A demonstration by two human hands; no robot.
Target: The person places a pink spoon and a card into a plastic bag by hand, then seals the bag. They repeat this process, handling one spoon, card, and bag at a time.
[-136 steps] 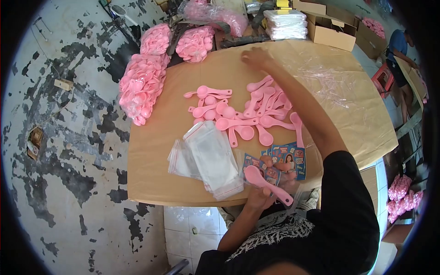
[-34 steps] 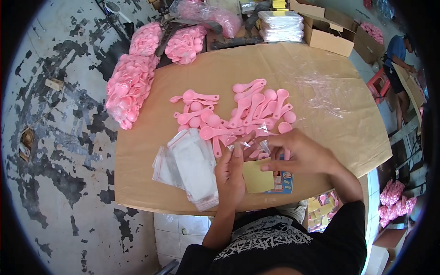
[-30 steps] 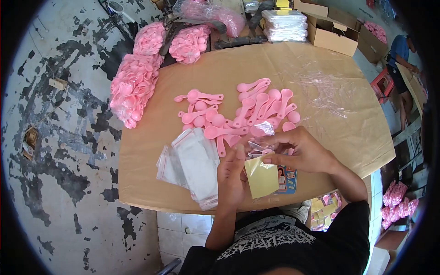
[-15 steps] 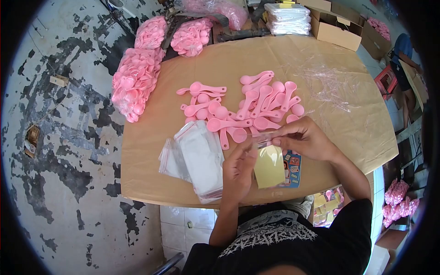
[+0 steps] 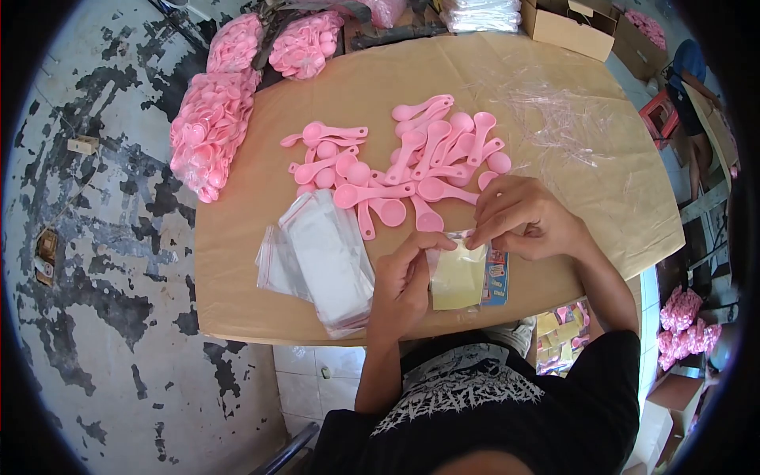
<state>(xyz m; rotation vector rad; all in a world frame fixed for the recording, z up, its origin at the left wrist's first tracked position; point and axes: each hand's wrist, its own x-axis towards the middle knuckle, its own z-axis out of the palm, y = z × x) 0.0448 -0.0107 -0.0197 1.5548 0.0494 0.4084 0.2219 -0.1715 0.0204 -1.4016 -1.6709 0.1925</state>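
Between my hands is a clear plastic bag [image 5: 457, 286] with a pale yellow card inside. My left hand [image 5: 402, 286] pinches its upper left side, thumb across the front. At the bag's top edge, my right hand [image 5: 529, 220] is closed, thumb and fingertips together on the plastic. Partly hidden behind the bag lies a blue printed card [image 5: 496, 279]. A stack of clear bags [image 5: 331, 257] rests left of my left hand. Beyond my hands, pink measuring spoons [image 5: 434, 150] are spread in a loose pile.
Stuffed bags of pink spoons [image 5: 212, 131] stand along the table's left edge. Clear plastic strips [image 5: 554, 119] lie on the right of the brown-covered table [image 5: 277, 119]. An open cardboard box [image 5: 568, 30] is at the back. Another person [image 5: 690, 79] is at far right.
My right hand has drawn the bag's top edge down toward the yellow card and now pinches it there. My left thumb has come onto the front. The whole view has shifted slightly.
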